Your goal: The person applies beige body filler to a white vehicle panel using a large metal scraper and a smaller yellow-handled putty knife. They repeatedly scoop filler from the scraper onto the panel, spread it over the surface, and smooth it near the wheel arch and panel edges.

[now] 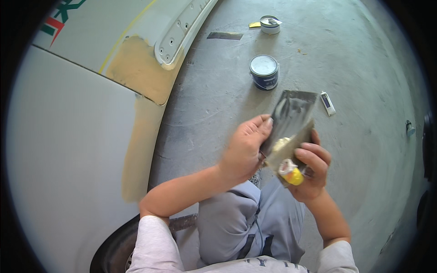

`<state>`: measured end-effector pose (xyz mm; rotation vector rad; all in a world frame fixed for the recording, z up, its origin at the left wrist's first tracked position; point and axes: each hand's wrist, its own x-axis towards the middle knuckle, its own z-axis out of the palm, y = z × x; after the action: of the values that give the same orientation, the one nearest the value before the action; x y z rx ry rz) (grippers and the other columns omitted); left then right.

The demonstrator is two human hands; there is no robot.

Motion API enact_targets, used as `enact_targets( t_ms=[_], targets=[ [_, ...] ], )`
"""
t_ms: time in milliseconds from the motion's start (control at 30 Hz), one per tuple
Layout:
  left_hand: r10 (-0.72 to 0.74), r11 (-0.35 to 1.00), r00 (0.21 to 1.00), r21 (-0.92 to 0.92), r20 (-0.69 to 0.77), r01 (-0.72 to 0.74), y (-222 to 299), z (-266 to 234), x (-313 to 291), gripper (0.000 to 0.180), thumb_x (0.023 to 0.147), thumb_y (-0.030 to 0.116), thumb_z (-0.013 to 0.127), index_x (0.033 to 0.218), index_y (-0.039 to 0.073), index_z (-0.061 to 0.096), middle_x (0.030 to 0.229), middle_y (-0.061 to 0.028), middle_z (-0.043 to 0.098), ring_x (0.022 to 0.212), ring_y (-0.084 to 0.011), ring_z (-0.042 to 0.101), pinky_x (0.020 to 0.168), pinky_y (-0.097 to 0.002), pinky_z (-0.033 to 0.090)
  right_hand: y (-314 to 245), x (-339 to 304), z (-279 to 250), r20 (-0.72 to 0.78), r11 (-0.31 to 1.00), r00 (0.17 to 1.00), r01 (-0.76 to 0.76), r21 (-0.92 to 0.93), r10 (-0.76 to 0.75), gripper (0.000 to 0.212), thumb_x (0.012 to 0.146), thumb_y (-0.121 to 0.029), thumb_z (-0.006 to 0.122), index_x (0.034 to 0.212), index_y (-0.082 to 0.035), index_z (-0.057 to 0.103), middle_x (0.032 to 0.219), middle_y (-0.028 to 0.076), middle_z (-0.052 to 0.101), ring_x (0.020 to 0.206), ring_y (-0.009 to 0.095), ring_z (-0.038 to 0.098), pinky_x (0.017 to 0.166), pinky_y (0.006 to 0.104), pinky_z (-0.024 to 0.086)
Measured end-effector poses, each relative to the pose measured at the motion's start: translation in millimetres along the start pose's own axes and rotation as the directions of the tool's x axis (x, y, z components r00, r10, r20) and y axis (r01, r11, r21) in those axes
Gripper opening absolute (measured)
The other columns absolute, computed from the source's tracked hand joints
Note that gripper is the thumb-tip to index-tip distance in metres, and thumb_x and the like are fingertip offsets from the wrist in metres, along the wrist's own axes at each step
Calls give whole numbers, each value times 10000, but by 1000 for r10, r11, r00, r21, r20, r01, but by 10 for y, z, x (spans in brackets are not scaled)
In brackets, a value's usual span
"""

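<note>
My left hand is closed on the edge of a dark, flat metal spreader plate streaked with grey. Cream-coloured filler paste lies on the lower part of that plate. In my right hand, fingers curled, is a second spreader, greyish and smeared, its edge against the first plate beside the paste. A yellow piece with whitish smears sits by my right palm; whether it is the second spreader's handle I cannot tell. Both hands are above my knees.
At left stands a white vehicle panel with tan filler patches, above a wheel. On the concrete floor are a dark blue can, a smaller tin, a flat dark sheet, a yellow piece and a white tube.
</note>
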<state>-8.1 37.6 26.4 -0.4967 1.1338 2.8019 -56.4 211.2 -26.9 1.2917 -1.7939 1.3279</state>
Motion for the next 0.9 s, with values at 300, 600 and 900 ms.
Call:
enact_targets(
  t_ms=[300, 600, 900],
  targets=[
    [-201, 955, 980, -220, 11, 198, 444, -312, 495, 292, 1100, 222, 475, 1267, -6, 549, 1105, -67, 701, 946, -87, 696, 829, -247, 581, 858, 667, -291, 478, 996, 877, -1, -92, 45, 252, 715, -68, 671, 956, -12, 719, 1227, 156, 601, 1134, 371, 585, 1103, 648, 448],
    [-231, 942, 948, -293, -220, 162, 1665, 627, 239, 316, 1102, 219, 478, 1301, -16, 552, 1189, -66, 678, 1040, -92, 639, 938, -260, 497, 577, 2347, -331, 438, -243, -18, -852, 465, 899, 372, 1003, -29, 527, 1364, 60, 555, 1114, 70, 681, 1009, 124, 644, 883, 295, 532],
    [-213, 936, 946, -328, -246, 125, 2932, 1824, 802, 275, 1089, 194, 513, 1260, -12, 573, 1138, -75, 702, 999, -118, 676, 898, -274, 541, 658, 3861, -731, 650, -328, 8, -859, 394, 760, 374, 962, -95, 657, 1300, 60, 615, 906, -44, 600, 751, 46, 517, 677, 223, 427]
  ],
)
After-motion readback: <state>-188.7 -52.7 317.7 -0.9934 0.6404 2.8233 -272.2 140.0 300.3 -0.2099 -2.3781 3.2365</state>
